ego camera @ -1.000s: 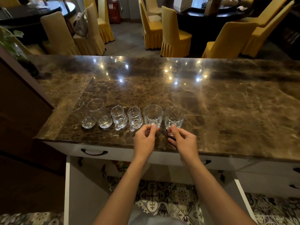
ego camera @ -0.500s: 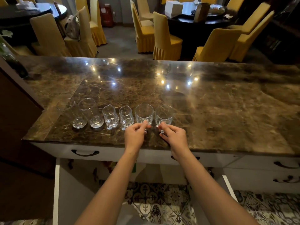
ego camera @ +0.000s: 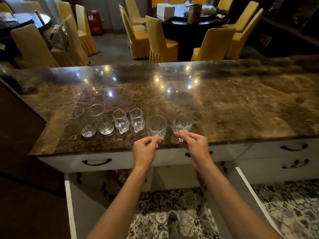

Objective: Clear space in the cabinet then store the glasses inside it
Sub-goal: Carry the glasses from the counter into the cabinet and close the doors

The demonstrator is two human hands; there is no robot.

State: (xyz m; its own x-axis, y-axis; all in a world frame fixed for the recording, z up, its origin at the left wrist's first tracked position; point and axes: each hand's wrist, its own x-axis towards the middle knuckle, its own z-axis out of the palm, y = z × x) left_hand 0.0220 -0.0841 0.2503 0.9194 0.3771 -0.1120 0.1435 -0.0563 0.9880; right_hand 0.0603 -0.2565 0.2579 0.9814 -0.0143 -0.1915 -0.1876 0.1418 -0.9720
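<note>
glasses: left hand pinches one glass by its handle; right hand pinches another glass, above counter.

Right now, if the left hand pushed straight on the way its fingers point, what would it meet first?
The left hand already pinches the clear handled glass mug; beyond it, bare brown marble countertop, seemingly free.

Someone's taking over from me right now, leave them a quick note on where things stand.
Left hand: grip pinched on the handle of the fifth glass from the left.
Right hand: grip pinched on the handle of the sixth glass, apparently just lifted.
The other four glasses stand in a row on the marble counter.
Cabinet doors below hang open; the inside is mostly hidden.
Done: doors open, two glasses gripped.
Left: store all six glasses.
</note>
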